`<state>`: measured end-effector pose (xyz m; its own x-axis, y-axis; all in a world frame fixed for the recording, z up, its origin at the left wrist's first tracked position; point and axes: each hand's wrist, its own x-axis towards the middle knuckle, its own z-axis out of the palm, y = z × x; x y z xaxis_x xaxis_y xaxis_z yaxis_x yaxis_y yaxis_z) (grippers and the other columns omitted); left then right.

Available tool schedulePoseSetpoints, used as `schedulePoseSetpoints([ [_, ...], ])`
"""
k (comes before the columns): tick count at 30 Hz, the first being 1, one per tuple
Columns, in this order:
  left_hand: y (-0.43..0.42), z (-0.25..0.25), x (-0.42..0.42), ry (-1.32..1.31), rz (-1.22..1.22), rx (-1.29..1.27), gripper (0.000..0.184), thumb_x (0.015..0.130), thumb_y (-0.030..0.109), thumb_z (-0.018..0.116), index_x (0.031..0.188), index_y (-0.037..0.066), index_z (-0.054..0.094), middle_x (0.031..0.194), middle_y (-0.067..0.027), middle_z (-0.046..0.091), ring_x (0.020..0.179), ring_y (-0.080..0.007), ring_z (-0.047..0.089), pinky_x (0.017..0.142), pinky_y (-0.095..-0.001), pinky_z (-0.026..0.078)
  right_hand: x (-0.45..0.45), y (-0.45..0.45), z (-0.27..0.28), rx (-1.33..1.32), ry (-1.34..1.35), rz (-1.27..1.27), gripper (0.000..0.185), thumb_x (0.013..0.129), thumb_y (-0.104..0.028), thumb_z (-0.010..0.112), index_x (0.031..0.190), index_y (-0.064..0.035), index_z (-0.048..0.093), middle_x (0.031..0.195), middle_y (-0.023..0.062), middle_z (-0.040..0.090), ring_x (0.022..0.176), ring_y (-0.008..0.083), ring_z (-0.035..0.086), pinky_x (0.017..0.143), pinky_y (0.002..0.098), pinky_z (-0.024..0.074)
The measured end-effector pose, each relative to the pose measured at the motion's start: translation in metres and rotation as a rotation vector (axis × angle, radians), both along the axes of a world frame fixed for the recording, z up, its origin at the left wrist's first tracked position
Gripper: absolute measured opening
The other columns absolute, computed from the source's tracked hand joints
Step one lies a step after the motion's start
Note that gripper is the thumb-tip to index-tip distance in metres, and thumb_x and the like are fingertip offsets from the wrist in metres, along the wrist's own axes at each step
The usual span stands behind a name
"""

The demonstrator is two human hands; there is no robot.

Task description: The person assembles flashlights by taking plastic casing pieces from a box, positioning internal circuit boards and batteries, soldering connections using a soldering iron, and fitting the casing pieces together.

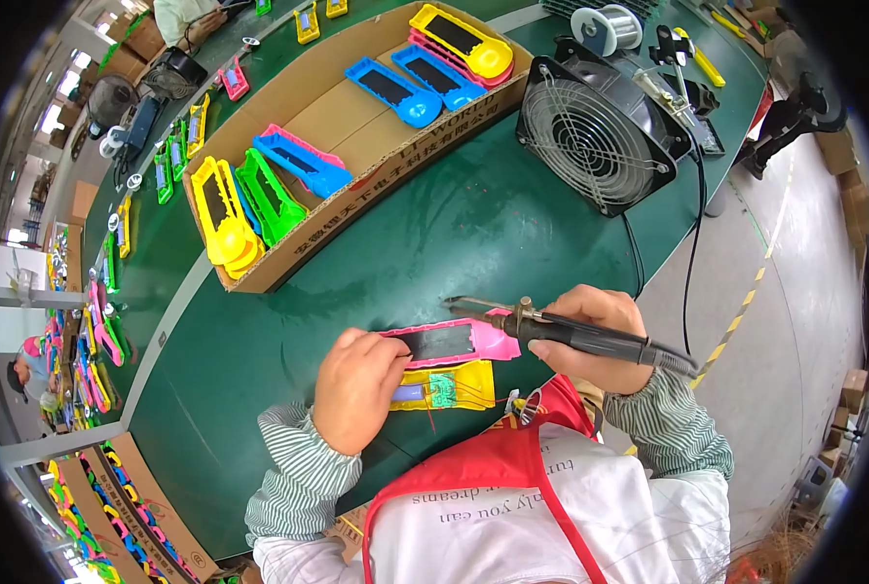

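My right hand point(598, 336) is wrapped round the black handle of a soldering iron point(590, 338), whose metal tip reaches left above a pink plastic housing point(494, 341). Set into that housing is a dark rectangular panel point(441, 341). At the housing's left end my left hand point(361, 384) grips it with curled fingers, partly covering it. Just below lies a yellow housing point(472, 383), its inside facing up, with a green circuit board point(442, 390) and a purple-grey cell point(408, 392) inside. Thin red wires show there. My left hand covers the yellow housing's left end.
Beyond my hands stands a long cardboard box point(371, 195) with several coloured housings. A black fan point(590, 131) is at the right, its cable running down the table edge. A solder spool point(607, 29) stands behind it. More housings line the conveyor point(166, 253) at left.
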<state>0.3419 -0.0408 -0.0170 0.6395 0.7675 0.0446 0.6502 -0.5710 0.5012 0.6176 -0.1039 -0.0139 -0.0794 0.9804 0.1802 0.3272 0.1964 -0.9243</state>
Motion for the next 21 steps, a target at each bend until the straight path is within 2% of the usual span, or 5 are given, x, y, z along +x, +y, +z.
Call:
schedulePoseSetpoints([
  [4, -0.001, 0.005, -0.010, 0.051, 0.053, 0.011, 0.008, 0.080, 0.007, 0.063, 0.084, 0.002, 0.066, 0.084, -0.0101, 0.063, 0.080, -0.0296, 0.056, 0.073, -0.0391, 0.046, -0.005, 0.006, -0.005, -0.177, 0.092, 0.050, 0.020, 0.078, -0.012, 0.075, 0.086, -0.0002, 0.061, 0.067, 0.0053, 0.064, 0.057, 0.0087, 0.058, 0.052, 0.0241, 0.0457],
  [7, 0.003, 0.002, -0.017, 0.130, 0.051, -0.026, 0.009, 0.081, 0.009, 0.062, 0.084, 0.002, 0.067, 0.081, -0.0103, 0.062, 0.081, -0.0301, 0.056, 0.073, -0.0391, 0.046, -0.017, 0.014, -0.001, -0.457, 0.371, 0.054, 0.022, 0.077, -0.015, 0.077, 0.085, 0.0000, 0.062, 0.067, 0.0033, 0.063, 0.059, 0.0070, 0.056, 0.053, 0.0242, 0.0454],
  [10, 0.011, 0.003, -0.021, 0.139, -0.003, -0.039, 0.008, 0.081, 0.010, 0.063, 0.080, 0.004, 0.068, 0.078, -0.0101, 0.058, 0.079, -0.0293, 0.056, 0.071, -0.0388, 0.046, -0.026, 0.021, -0.011, -0.424, 0.313, 0.088, 0.021, 0.077, -0.015, 0.077, 0.085, -0.0003, 0.063, 0.069, 0.0024, 0.063, 0.062, 0.0059, 0.056, 0.055, 0.0238, 0.0461],
  [16, 0.029, 0.004, -0.021, 0.270, -0.129, -0.112, 0.012, 0.080, 0.015, 0.062, 0.075, 0.007, 0.068, 0.075, -0.0101, 0.058, 0.075, -0.0289, 0.058, 0.067, -0.0401, 0.048, -0.033, 0.034, -0.014, -0.411, 0.185, 0.196, 0.020, 0.078, -0.016, 0.075, 0.085, -0.0014, 0.064, 0.072, 0.0031, 0.064, 0.065, 0.0058, 0.057, 0.057, 0.0242, 0.0474],
  [21, 0.037, 0.006, -0.020, 0.318, -0.214, -0.113, 0.009, 0.077, 0.012, 0.062, 0.073, 0.006, 0.067, 0.073, -0.0109, 0.057, 0.073, -0.0298, 0.059, 0.066, -0.0407, 0.048, -0.037, 0.039, -0.011, -0.438, 0.131, 0.225, 0.019, 0.079, -0.016, 0.075, 0.085, -0.0014, 0.063, 0.072, 0.0030, 0.064, 0.065, 0.0059, 0.057, 0.058, 0.0243, 0.0479],
])
